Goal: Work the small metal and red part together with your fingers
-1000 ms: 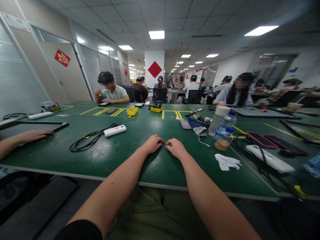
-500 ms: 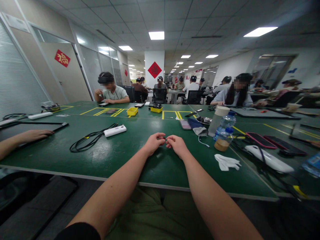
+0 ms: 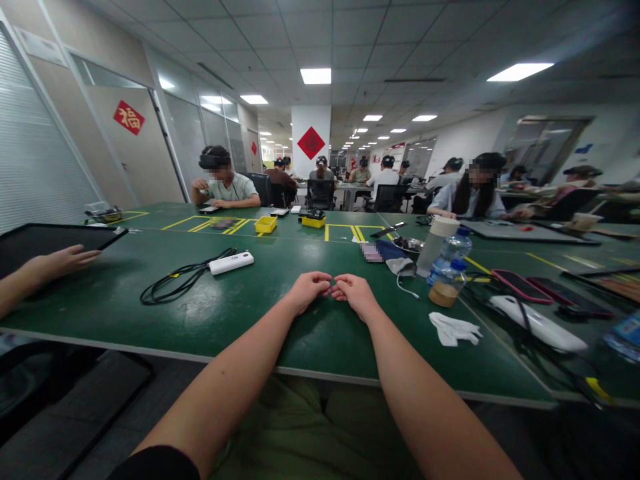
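Observation:
My left hand (image 3: pixel 311 291) and my right hand (image 3: pixel 354 294) meet fingertip to fingertip just above the green table (image 3: pixel 240 327). Both have their fingers curled and pressed together in a pinch. Anything between the tips is too small or too hidden to name. Left of my hands lies a white power bank (image 3: pixel 231 263), with a coiled black cable (image 3: pixel 173 283) beside it. To the right, a grey and blue cloth pouch (image 3: pixel 399 260) with a white cord is the nearest thing to my right hand. A crumpled white glove or cloth (image 3: pixel 455 329) lies nearer the table's front edge.
A clear bottle (image 3: pixel 447 287) of brown liquid and a tall pale bottle (image 3: pixel 436 247) stand at right. Beyond are phones (image 3: pixel 523 285) and a white device (image 3: pixel 539 323) with cables. Yellow trays (image 3: pixel 265 225) sit farther back. A co-worker's hand (image 3: pixel 67 261) holds a dark panel (image 3: pixel 55 240) at left.
My hands have stayed nearly still, fingertips together. At left, the co-worker's dark panel has been raised from the table, and that hand has shifted left. The view has tilted slightly.

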### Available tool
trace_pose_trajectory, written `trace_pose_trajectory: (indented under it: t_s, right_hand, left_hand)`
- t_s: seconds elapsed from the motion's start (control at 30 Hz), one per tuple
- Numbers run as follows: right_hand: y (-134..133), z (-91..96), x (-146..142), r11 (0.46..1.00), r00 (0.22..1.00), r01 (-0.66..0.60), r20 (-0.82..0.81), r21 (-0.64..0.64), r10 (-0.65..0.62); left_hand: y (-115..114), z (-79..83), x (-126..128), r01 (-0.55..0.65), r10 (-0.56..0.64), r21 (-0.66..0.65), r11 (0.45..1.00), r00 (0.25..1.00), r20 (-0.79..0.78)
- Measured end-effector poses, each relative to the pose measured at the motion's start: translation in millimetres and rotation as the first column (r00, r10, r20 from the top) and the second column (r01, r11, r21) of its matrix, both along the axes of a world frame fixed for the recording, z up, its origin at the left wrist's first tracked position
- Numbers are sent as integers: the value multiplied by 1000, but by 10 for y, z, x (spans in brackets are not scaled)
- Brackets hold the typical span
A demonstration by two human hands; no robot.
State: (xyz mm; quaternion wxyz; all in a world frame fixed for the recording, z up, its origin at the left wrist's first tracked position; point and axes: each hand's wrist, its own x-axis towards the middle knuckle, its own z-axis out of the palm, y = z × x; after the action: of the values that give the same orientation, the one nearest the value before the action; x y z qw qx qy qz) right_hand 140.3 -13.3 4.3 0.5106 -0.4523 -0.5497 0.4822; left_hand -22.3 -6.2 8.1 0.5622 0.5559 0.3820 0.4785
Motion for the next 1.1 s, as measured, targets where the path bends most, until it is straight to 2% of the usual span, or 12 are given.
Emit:
trace_pose_trajectory:
  t_s: [0.2,0.57,1.1]
  right_hand:
    - [-27,15,-16,1000,998,-19,-52,-20,18]
    - [12,-2,45,998,994,57,-88,-17,-58]
    - [-13,24,47,1000,994,-21,-111,12,23]
  left_hand:
    - [21,-7,-4,-9,11,-45,999,999,53]
    - [-5,11,8,30,-29,-42,999,999,30]
    - [-15,13,17,25,-25,-18,1000,999,-19]
